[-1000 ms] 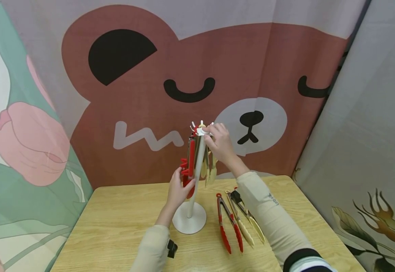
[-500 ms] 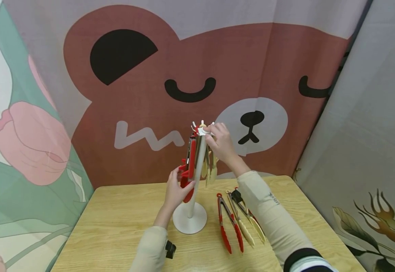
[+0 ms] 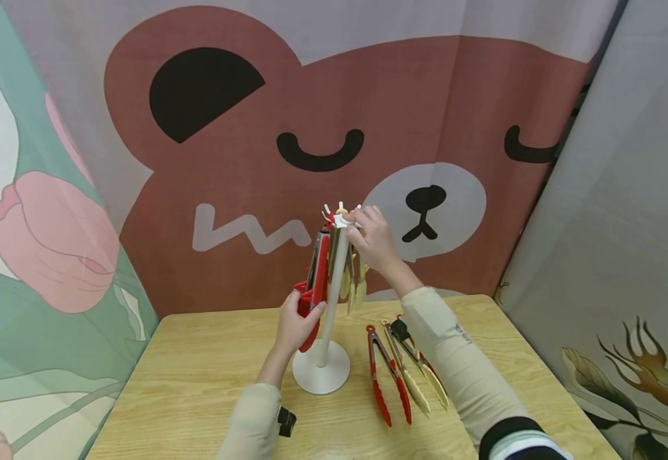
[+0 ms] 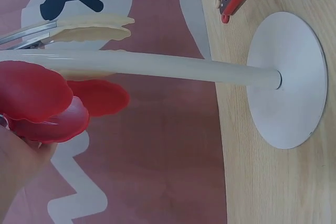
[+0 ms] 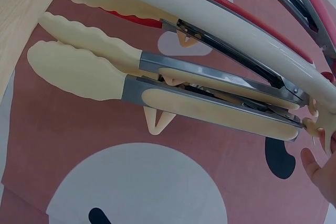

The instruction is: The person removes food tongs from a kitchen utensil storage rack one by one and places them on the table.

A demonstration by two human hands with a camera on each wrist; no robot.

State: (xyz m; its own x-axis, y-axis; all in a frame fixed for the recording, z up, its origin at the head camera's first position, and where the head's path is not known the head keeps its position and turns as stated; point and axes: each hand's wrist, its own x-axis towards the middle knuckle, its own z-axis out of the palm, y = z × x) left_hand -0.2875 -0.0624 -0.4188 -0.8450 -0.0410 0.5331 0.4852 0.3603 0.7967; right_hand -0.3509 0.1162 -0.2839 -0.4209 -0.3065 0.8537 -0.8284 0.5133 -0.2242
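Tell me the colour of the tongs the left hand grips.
Red tongs, clearest in the head view, gripped by the left hand.

Left hand (image 4: 18, 163) gripping red tongs (image 4: 44, 103), white stand (image 4: 286, 80), wooden table (image 4: 278, 182)

No readable words, brands or numbers; only small, illegible dark print on the right sleeve (image 3: 462, 337)

Loose tongs (image 3: 400, 377) crowd the stand's (image 3: 321, 374) right; its left looks open.
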